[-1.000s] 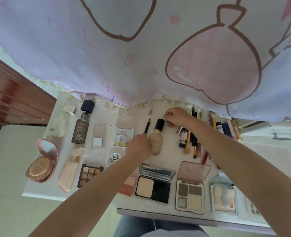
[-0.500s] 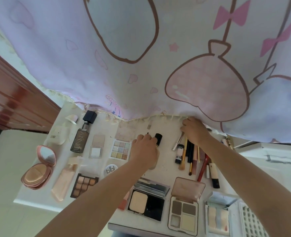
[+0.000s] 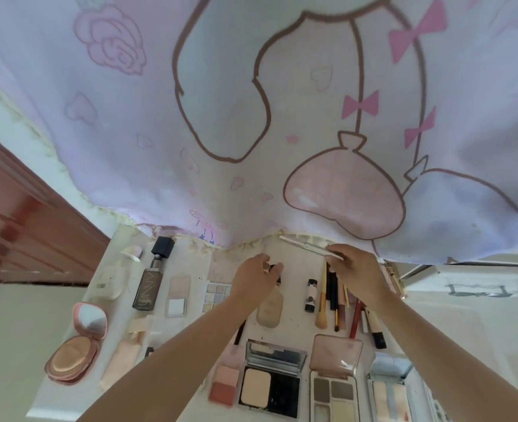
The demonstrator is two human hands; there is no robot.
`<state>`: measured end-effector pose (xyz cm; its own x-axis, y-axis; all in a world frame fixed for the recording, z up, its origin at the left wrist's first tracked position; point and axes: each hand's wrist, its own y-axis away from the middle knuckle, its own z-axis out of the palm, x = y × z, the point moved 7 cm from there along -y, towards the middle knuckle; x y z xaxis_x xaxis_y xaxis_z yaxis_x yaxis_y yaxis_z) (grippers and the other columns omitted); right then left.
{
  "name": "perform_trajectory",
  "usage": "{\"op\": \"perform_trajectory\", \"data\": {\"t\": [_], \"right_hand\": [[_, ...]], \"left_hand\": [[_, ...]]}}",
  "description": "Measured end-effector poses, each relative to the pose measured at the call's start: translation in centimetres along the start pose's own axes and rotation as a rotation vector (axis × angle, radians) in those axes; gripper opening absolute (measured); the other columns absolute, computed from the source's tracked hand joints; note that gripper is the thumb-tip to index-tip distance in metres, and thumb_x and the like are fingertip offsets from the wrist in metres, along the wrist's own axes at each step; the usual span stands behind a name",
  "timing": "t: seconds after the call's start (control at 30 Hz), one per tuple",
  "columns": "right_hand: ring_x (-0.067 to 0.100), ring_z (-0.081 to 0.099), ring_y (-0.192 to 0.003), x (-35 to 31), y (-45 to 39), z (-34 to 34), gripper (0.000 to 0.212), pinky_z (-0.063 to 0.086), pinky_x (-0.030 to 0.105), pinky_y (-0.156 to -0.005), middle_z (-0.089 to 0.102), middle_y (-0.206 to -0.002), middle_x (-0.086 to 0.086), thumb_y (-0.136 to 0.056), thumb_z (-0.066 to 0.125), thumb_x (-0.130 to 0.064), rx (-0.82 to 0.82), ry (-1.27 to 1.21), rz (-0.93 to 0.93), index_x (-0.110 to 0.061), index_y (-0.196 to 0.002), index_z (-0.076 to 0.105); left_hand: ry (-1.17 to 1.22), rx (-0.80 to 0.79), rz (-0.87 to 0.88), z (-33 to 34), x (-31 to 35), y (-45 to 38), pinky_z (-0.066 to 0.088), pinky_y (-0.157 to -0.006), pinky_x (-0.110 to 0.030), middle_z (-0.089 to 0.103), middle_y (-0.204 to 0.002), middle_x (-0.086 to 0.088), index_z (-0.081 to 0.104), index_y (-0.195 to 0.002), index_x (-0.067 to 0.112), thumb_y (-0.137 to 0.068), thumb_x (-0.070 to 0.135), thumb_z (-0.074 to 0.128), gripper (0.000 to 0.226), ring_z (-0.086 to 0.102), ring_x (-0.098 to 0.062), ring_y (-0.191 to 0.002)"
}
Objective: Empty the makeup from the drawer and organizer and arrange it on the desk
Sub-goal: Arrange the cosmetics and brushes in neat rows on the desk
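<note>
Makeup lies spread over the white desk [image 3: 117,400]. My left hand [image 3: 256,278] grips the black cap end of a beige foundation bottle [image 3: 270,309] lying in the middle. My right hand [image 3: 355,275] pinches a thin silver-white pen-like stick [image 3: 306,246], held level just under the curtain hem. Below my hands lie a black compact [image 3: 271,388], an open brown eyeshadow palette [image 3: 333,391] and a pink blush palette [image 3: 225,382]. Brushes and pencils [image 3: 332,300] lie beside my right wrist.
A dark UNNY bottle [image 3: 148,287], a pink cushion compact [image 3: 78,348] and small palettes fill the desk's left. A pink cartoon curtain [image 3: 251,117] hangs over the desk's back edge. A white drawer [image 3: 477,284] stands open at the right; a red-brown cabinet [image 3: 23,239] is left.
My right hand has lifted the thin silver stick from the brush pile up to the curtain hem. My left hand slid up to the foundation bottle's cap. The view tilted upward.
</note>
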<state>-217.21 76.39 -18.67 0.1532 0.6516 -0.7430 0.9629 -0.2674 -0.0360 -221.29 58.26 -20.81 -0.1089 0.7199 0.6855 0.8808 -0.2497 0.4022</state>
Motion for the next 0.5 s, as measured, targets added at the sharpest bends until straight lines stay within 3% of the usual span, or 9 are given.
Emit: {"op": "perform_trajectory", "data": {"t": [0.07, 0.13, 0.23, 0.37, 0.43, 0.5], "right_hand": [[-0.002, 0.061, -0.054, -1.3, 1.1, 0.0, 0.011, 0.050, 0.013, -0.061, 0.065, -0.079, 0.000, -0.083, 0.061, -0.003, -0.038, -0.194, 0.121, -0.015, -0.085, 0.060], [-0.003, 0.059, -0.049, -2.9, 1.7, 0.2, 0.022, 0.049, 0.015, -0.056, 0.062, -0.067, -0.004, -0.082, 0.063, -0.004, -0.051, -0.241, 0.118, -0.021, -0.073, 0.051], [-0.004, 0.058, -0.049, -5.3, 2.0, 0.6, 0.025, 0.045, 0.007, -0.052, 0.061, -0.064, -0.004, -0.080, 0.065, -0.002, -0.104, -0.283, 0.097, -0.021, -0.071, 0.051], [-0.007, 0.062, -0.060, -5.6, 1.8, 0.1, 0.027, 0.050, 0.010, -0.066, 0.066, -0.072, -0.011, -0.080, 0.061, 0.003, -0.136, -0.365, 0.148, -0.023, -0.073, 0.062], [0.002, 0.063, -0.060, -5.5, 1.7, -0.5, 0.028, 0.051, 0.013, -0.063, 0.067, -0.067, -0.006, -0.083, 0.053, 0.010, -0.102, -0.489, 0.217, -0.013, -0.071, 0.063], [0.011, 0.059, -0.062, -5.8, 1.5, -1.3, 0.023, 0.050, 0.012, -0.057, 0.063, -0.069, 0.004, -0.086, 0.046, 0.012, -0.050, -0.552, 0.266, -0.005, -0.077, 0.060]], "left_hand": [[0.279, -0.070, 0.005, -0.2, 1.1, 0.4, 0.043, -0.095, -0.032, 0.062, -0.110, -0.008, 0.056, -0.119, 0.004, -0.094, 0.028, 0.046, 0.036, 0.058, -0.022, -0.106], [0.495, -0.126, 0.037, -0.7, 2.6, 1.0, 0.047, -0.083, -0.028, 0.060, -0.096, -0.002, 0.059, -0.111, 0.005, -0.095, 0.023, 0.047, 0.027, 0.057, -0.016, -0.093], [0.708, -0.141, 0.058, -1.8, 4.0, 1.2, 0.044, -0.071, -0.020, 0.057, -0.084, 0.004, 0.058, -0.091, 0.012, -0.095, 0.016, 0.045, 0.014, 0.054, -0.007, -0.081], [0.889, -0.080, 0.066, -4.0, 4.6, 1.3, 0.043, -0.073, -0.024, 0.058, -0.082, 0.001, 0.048, -0.080, 0.015, -0.098, 0.012, 0.036, 0.022, 0.055, -0.011, -0.080], [0.929, -0.059, 0.073, -5.4, 4.6, 1.3, 0.048, -0.075, -0.027, 0.056, -0.077, -0.002, 0.043, -0.084, 0.012, -0.099, 0.013, 0.031, 0.019, 0.058, -0.011, -0.070], [0.743, -0.060, 0.155, -6.7, 4.7, 1.4, 0.050, -0.060, -0.020, 0.048, -0.070, -0.002, 0.044, -0.098, 0.008, -0.100, 0.016, 0.031, 0.016, 0.055, -0.009, -0.054]]}}
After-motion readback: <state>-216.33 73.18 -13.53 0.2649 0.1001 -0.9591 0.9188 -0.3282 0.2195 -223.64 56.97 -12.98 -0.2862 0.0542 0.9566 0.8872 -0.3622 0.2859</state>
